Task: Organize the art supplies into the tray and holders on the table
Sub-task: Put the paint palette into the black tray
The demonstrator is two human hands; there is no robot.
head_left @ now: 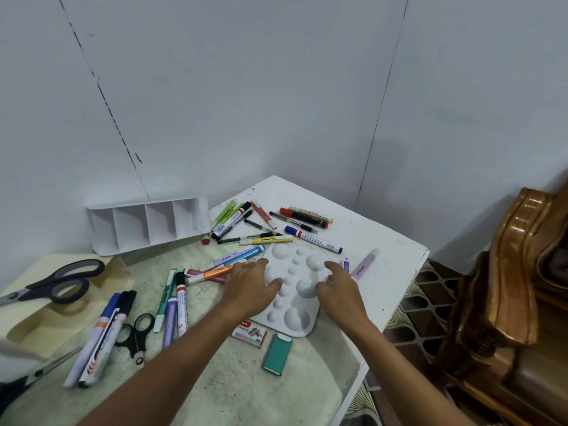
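Plainly the sorting has barely begun — nearly every supply lies loose on the tabletop [378,272], and the step in hand looks like getting hold of the palette [296,290] before any pens go away. Both hands are on it. The left hand [252,287] lies over its left edge, fingers spread and fairly straight, thumb reaching across the wells; it rests or presses rather than pinches. The right hand [338,287] lies on the right side, forefinger pointing forward, the other fingers bent loosely onto the surface. Whether either grip has closed under the rim cannot be told from this view.

The palette sits flat near the right-hand side of the tabletop, directly under both palms, so nothing needs reaching for. Just beside the left hand lie the orange marker [212,273] and the blue pen [242,255]; by the right fingers lies the lilac stick [364,264]. Beyond the palette is a scatter of markers, among them the blue-capped marker [313,239]. Just in front lie the staples box [249,333] and the teal eraser [277,352].

The white holder [147,224] lies tipped on its side at the back left, compartments facing forward; the cream tray [116,273] at far left carries the big scissors [52,282].

The next move probably calls for shifting the palette clear — then standing the holder upright.
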